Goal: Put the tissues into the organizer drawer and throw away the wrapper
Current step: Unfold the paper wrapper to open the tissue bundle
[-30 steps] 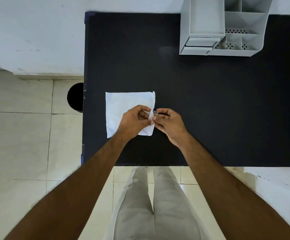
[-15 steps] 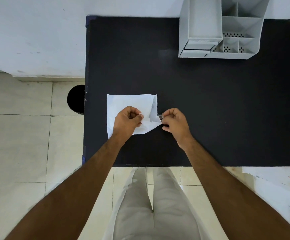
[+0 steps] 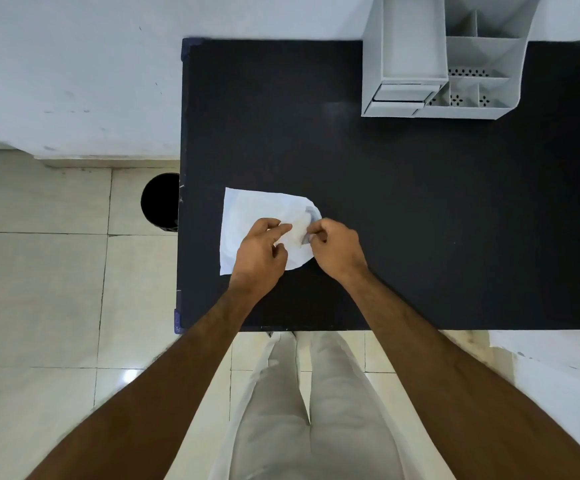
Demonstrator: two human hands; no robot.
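A flat white tissue pack [image 3: 250,216] lies on the left part of the black table [image 3: 420,220]. My left hand [image 3: 260,252] rests on the pack and presses it down, with the forefinger stretched toward the right edge. My right hand [image 3: 337,251] pinches the clear wrapper flap [image 3: 311,214] at the pack's right side and has it peeled up and curled over the pack. The grey organizer [image 3: 440,60] stands at the table's far right, its small drawer [image 3: 399,95] at the lower left front, shut as far as I can tell.
A black round bin [image 3: 160,202] stands on the tiled floor just left of the table. A white wall runs behind the table. My legs are at the table's near edge. A white surface with a socket is at the lower right.
My right hand has pulled the wrapper flap up and leftward over the pack, bending the pack's right edge. My left hand has opened its forefinger and stays on the pack.
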